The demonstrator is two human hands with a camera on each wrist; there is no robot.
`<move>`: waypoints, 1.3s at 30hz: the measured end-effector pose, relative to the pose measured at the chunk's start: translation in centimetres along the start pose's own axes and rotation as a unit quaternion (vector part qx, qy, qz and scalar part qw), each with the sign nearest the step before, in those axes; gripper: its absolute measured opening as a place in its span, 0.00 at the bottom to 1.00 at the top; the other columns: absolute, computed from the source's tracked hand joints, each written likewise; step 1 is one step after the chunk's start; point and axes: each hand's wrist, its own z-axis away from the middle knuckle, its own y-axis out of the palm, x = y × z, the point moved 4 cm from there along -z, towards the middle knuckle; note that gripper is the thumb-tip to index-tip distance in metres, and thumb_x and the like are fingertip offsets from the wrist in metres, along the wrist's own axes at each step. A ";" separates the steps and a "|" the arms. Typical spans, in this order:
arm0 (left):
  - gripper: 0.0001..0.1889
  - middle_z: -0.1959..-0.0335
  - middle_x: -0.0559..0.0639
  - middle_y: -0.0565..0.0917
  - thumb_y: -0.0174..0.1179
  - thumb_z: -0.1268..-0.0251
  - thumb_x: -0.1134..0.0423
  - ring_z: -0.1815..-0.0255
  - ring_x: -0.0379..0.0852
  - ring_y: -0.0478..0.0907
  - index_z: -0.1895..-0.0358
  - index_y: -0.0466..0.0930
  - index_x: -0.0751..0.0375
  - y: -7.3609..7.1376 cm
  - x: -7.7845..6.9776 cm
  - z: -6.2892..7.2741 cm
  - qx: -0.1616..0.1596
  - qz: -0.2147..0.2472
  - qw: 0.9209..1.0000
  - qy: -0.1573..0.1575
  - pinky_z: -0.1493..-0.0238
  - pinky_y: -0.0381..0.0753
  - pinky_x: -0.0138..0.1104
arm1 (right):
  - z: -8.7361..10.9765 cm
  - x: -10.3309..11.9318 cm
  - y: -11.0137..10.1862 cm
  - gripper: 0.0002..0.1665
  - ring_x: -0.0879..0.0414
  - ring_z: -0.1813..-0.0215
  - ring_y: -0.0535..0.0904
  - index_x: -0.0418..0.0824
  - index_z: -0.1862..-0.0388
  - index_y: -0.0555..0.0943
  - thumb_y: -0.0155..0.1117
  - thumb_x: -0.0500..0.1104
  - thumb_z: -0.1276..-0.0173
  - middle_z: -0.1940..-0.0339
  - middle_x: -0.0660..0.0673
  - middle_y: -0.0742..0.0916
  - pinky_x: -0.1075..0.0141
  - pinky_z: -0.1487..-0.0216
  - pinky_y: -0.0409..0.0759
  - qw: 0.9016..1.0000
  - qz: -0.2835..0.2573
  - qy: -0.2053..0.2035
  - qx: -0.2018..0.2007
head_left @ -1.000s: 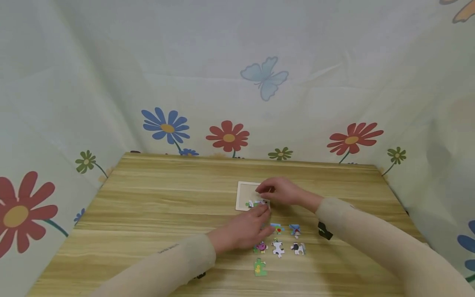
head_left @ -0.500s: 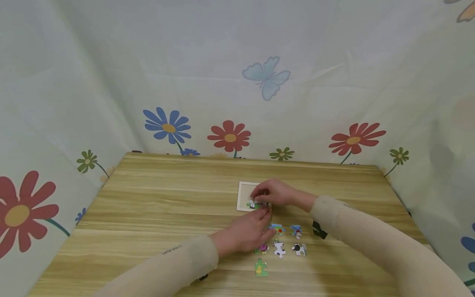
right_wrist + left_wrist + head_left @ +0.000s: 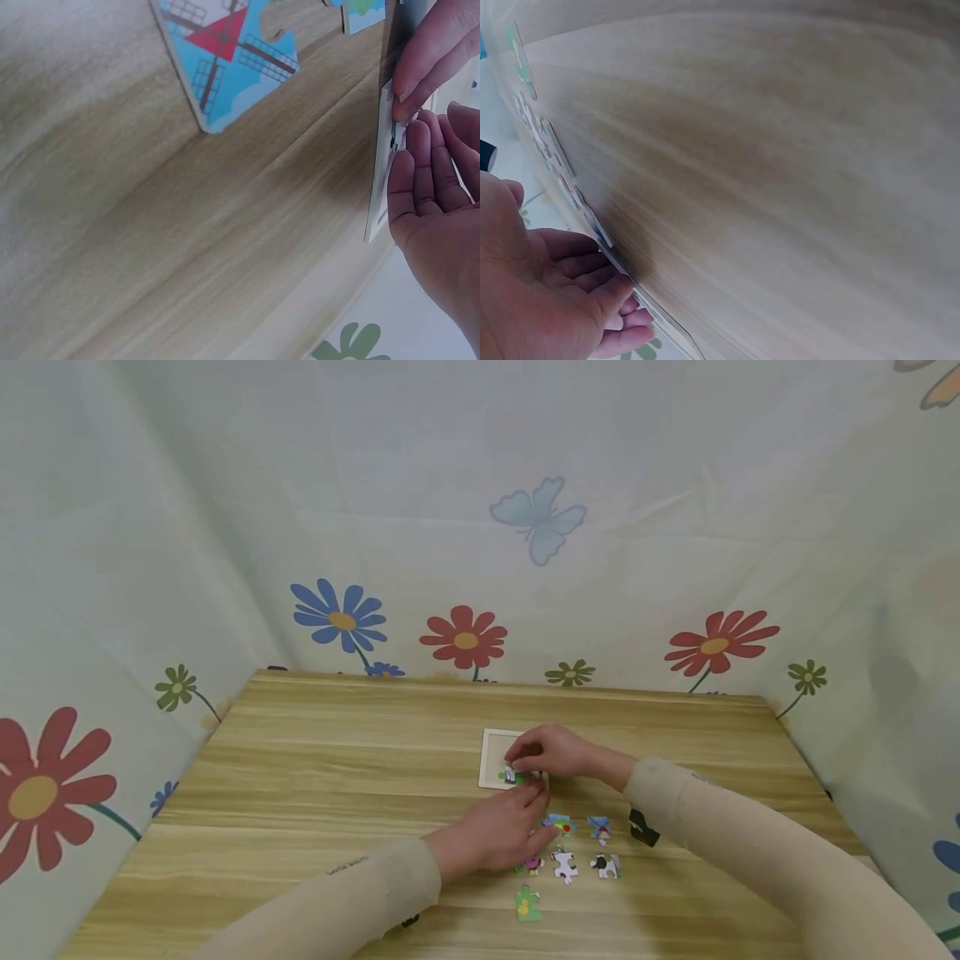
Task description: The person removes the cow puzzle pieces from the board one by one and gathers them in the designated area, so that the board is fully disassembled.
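Note:
A small square puzzle tray [image 3: 487,760] with a pale rim lies flat towards the back of the table. Inside its near side are printed jigsaw pieces [image 3: 510,774], green, white and black, partly covered by fingers. My right hand [image 3: 558,750] reaches over the tray's right half, its thumb and fingertips pinching at a piece there, which is mostly hidden. Extended fingers of my left hand [image 3: 501,828] rest at the tray's near right corner. In the right wrist view, the right hand's fingers [image 3: 420,169] meet the tray's surface close beside the left hand's fingertips.
Several loose jigsaw pieces lie nearer the body: a windmill piece [image 3: 599,828], a white-faced piece [image 3: 564,865], a black-and-white piece [image 3: 605,865] and a green piece [image 3: 527,903]. My left hand overlaps others. A flower-printed cloth [image 3: 622,577] hangs behind the table's far edge.
My right hand has shifted slightly left and down, closer over the pieces in the tray. The left hand stays almost in place. Loose pieces lie as before.

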 end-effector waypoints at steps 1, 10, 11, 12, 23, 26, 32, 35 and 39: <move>0.37 0.15 0.62 0.62 0.39 0.10 0.43 0.14 0.51 0.57 0.18 0.61 0.70 0.0 0.0 0.0 -0.001 0.000 1.000 0.001 0.16 0.59 0.38 | 0.0 -0.1 0.0 0.08 0.62 0.56 0.82 0.40 0.49 0.91 0.69 0.39 0.22 0.54 0.51 0.92 0.66 0.47 0.83 1.000 -0.005 0.002 0.000; 0.36 0.16 0.62 0.63 0.39 0.10 0.42 0.14 0.51 0.58 0.18 0.62 0.70 0.0 0.1 -0.1 -0.001 -0.005 1.000 0.006 0.16 0.59 0.37 | -0.3 -0.4 0.1 0.08 0.62 0.57 0.84 0.38 0.50 0.90 0.71 0.36 0.24 0.58 0.50 0.92 0.67 0.48 0.85 0.999 -0.048 0.021 0.005; 0.36 0.16 0.62 0.63 0.39 0.10 0.42 0.14 0.51 0.58 0.18 0.63 0.70 0.0 0.1 -0.1 -0.001 -0.008 1.000 0.007 0.16 0.59 0.37 | -0.3 -0.4 0.1 0.08 0.61 0.57 0.84 0.38 0.50 0.90 0.71 0.36 0.24 0.58 0.50 0.91 0.67 0.49 0.85 0.998 -0.053 0.024 0.005; 0.36 0.16 0.62 0.63 0.39 0.10 0.42 0.14 0.51 0.58 0.18 0.63 0.70 -0.1 0.1 -0.1 -0.002 -0.009 1.000 0.008 0.16 0.59 0.37 | -0.3 -0.3 0.1 0.08 0.61 0.57 0.84 0.38 0.50 0.90 0.71 0.36 0.24 0.59 0.50 0.91 0.66 0.49 0.85 0.998 -0.057 0.027 0.005; 0.36 0.16 0.61 0.64 0.40 0.11 0.42 0.15 0.50 0.60 0.19 0.65 0.69 -0.1 0.3 -0.1 -0.006 -0.012 1.000 0.012 0.17 0.60 0.37 | -0.6 -0.2 0.1 0.07 0.60 0.58 0.83 0.38 0.51 0.90 0.72 0.36 0.25 0.60 0.50 0.90 0.67 0.50 0.84 0.997 -0.067 0.038 0.009; 0.35 0.16 0.60 0.65 0.40 0.11 0.43 0.15 0.50 0.60 0.19 0.65 0.69 -0.1 0.4 -0.1 -0.005 -0.011 1.000 0.013 0.17 0.61 0.37 | -0.7 -0.2 0.1 0.07 0.60 0.57 0.83 0.39 0.51 0.90 0.72 0.35 0.26 0.60 0.50 0.90 0.68 0.50 0.85 0.997 -0.067 0.035 0.011; 0.35 0.16 0.60 0.64 0.40 0.11 0.42 0.15 0.50 0.60 0.19 0.65 0.68 -0.2 0.4 -0.1 -0.003 -0.014 1.000 0.014 0.17 0.62 0.37 | -0.9 0.1 0.1 0.05 0.61 0.59 0.83 0.39 0.53 0.90 0.71 0.35 0.25 0.60 0.51 0.90 0.69 0.52 0.84 0.998 -0.059 0.020 0.016; 0.35 0.17 0.60 0.65 0.41 0.11 0.43 0.15 0.49 0.61 0.19 0.65 0.68 -0.3 0.3 -0.1 -0.004 -0.016 1.000 0.015 0.18 0.62 0.37 | -1.0 0.1 0.0 0.05 0.60 0.59 0.82 0.39 0.53 0.90 0.71 0.35 0.24 0.60 0.51 0.90 0.68 0.52 0.83 0.998 -0.059 0.021 0.014; 0.35 0.18 0.61 0.67 0.41 0.11 0.43 0.16 0.51 0.63 0.20 0.66 0.69 -0.4 0.3 -0.1 -0.011 -0.020 1.000 0.018 0.18 0.63 0.37 | -1.1 0.1 -0.3 0.05 0.57 0.58 0.81 0.39 0.53 0.90 0.70 0.36 0.23 0.60 0.50 0.89 0.65 0.51 0.82 0.997 -0.070 0.029 0.006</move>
